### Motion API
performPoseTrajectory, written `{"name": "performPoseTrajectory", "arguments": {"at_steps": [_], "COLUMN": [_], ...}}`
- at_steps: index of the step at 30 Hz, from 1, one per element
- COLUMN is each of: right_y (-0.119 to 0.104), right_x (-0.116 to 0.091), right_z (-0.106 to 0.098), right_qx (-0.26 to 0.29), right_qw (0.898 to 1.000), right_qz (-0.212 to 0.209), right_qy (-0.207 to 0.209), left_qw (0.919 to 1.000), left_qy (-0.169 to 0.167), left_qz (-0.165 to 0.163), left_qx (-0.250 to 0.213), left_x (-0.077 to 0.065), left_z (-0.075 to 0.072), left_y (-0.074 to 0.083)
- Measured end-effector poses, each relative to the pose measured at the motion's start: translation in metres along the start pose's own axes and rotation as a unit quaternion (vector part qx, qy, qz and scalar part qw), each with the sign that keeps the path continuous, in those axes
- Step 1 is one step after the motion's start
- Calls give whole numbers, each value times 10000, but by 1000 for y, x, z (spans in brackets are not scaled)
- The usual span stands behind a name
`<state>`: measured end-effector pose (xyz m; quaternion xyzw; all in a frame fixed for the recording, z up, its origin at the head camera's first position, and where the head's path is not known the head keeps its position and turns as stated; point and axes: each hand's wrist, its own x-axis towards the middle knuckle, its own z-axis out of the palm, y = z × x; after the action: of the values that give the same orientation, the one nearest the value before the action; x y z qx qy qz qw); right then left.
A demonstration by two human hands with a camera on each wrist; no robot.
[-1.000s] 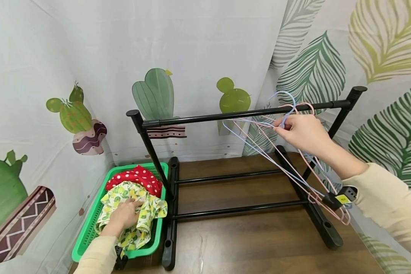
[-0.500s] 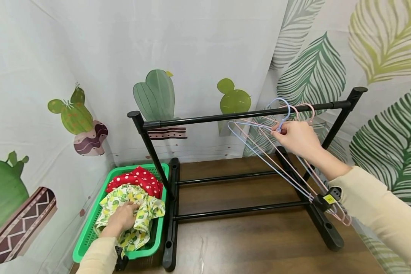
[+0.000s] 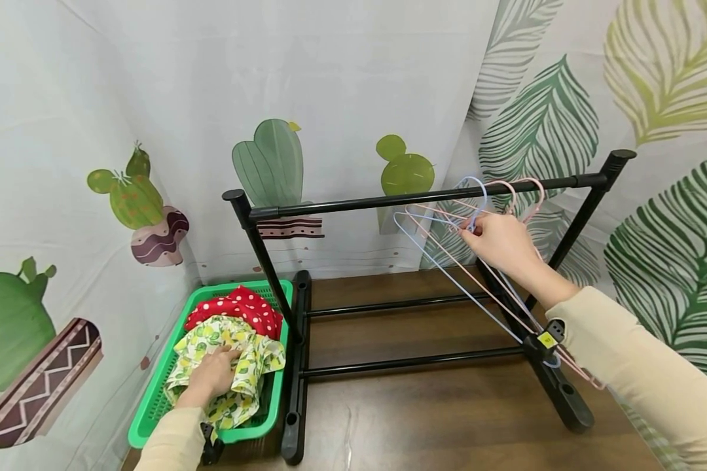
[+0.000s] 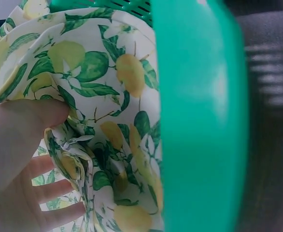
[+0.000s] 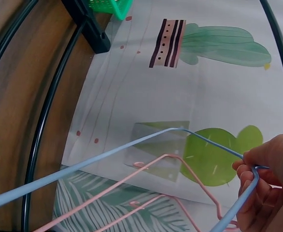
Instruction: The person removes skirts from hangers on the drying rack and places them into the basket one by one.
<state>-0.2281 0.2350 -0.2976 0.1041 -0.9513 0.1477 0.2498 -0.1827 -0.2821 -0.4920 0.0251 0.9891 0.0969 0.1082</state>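
Observation:
My left hand [image 3: 212, 374] is inside the green basket [image 4: 199, 121], on a lemon-print garment [image 3: 218, 332]. In the left wrist view, a fold of that cloth is pinched between the thumb and fingers. A red cloth with white dots [image 3: 244, 309] lies behind it. Over on the right, my right hand [image 3: 501, 243] pinches a light blue hanger [image 5: 69, 171] just below its hook. The hook still loops over the top bar [image 3: 353, 204] of a black rack. Pink hangers [image 3: 543, 191] hang from the bar close beside and behind the hand.
The rack's left foot [image 3: 292, 418] stands against the basket's right side. Two lower rails [image 3: 412, 362] cross just above the brown wooden table [image 3: 424, 418]. A patterned curtain [image 3: 342, 78] closes off the back and right side.
My right hand has slid the blue hanger leftward along the bar, away from the pink ones, and its hook has lowered onto the bar. The left hand stays on the garment.

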Motion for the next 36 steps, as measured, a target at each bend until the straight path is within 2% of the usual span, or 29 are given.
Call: {"name": "performPoseTrajectory", "arguments": {"at_steps": [5,11,14,19,25,32,36], "right_y": [0,1,1,2,1,-1,-1], "right_x": [0,1,1,2,1,-2,-2], "right_z": [5,9,10,10,12,14,15], "right_qx": [-36,-58,-94,-103,-120,-85,-80], "right_qw": [9999,9997,9998,9997,9993,9993,9993], "right_qz": [116,171,154,212,332,292,282], "right_qy": [-16,-138,-130,-103,-145,-239,-218], "left_qw": [9999,9989,9981,9976,9975,9968,9953], "left_qy": [146,444,501,375,317,405,593], "left_qz": [48,153,303,503,542,676,749], "left_qx": [74,-59,-165,-300,-312,-166,-140], "left_x": [-2,-5,-7,-10,-10,-13,-17], "left_z": [1,1,-5,-19,-30,-42,-48], "left_y": [1,1,2,4,7,12,16]}}
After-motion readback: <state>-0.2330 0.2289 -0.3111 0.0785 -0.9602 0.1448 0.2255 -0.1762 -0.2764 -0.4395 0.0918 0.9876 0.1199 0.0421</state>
